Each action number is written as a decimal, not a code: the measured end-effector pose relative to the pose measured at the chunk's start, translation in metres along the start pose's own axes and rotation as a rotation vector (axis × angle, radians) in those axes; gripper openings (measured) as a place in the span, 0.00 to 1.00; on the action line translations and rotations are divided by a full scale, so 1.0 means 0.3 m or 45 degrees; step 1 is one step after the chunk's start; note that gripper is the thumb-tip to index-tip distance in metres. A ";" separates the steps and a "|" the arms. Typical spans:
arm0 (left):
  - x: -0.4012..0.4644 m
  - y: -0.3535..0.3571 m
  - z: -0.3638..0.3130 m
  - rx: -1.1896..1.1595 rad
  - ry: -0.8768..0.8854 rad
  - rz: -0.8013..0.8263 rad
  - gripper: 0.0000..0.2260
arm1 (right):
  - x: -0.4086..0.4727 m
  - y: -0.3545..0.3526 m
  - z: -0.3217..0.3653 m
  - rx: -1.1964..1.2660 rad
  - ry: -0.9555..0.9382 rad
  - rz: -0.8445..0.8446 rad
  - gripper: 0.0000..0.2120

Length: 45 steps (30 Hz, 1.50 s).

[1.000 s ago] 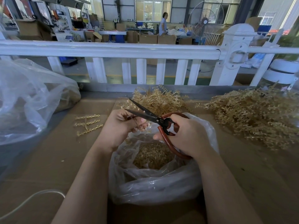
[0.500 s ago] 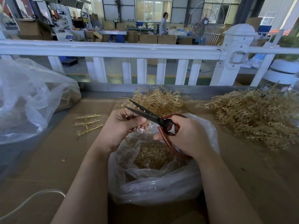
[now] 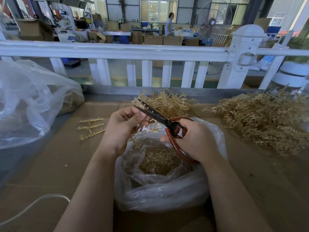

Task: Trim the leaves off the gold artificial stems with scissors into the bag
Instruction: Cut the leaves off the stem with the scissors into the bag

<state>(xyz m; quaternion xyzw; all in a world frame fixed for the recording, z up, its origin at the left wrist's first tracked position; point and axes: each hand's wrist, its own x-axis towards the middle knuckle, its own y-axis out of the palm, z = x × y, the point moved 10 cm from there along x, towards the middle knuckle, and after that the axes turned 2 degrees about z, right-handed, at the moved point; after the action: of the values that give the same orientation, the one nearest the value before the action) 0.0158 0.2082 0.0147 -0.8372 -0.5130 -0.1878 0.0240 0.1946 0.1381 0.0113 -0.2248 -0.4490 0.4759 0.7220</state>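
the gold plastic artificial stem (image 3: 145, 127) sits pinched in the left hand (image 3: 124, 125), held right over the mouth of the clear plastic bag of gold trimmings (image 3: 160, 186). the left grip is curled closed around it, so much of the stem is hidden. the right hand (image 3: 194, 139) has its grip closed through the red-brown loops of the black-bladed scissors (image 3: 160, 118), whose blades look nearly shut and lie across the left fingertips.

the main risk, i judge, is a nick: the blades cross so close to the left thumb and fingers that a hurried snip could catch skin. a cut too deep could also sever the stem itself rather than a leaf. leaves snipped near the bag's far rim may fly out onto the brown cardboard surface (image 3: 50, 164), toward the trimmed gold stems (image 3: 91, 127) lying left, or mix into the heap of untrimmed gold stems (image 3: 267, 121) at the right.
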 end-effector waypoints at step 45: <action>-0.004 0.033 -0.028 0.061 0.082 0.016 0.03 | -0.008 -0.026 0.021 -0.034 -0.055 -0.074 0.23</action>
<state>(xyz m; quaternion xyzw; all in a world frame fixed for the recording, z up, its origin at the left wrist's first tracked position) 0.0216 0.2006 0.0238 -0.8332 -0.5110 -0.2021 0.0619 0.1927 0.1320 0.0193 -0.2109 -0.4773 0.4534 0.7226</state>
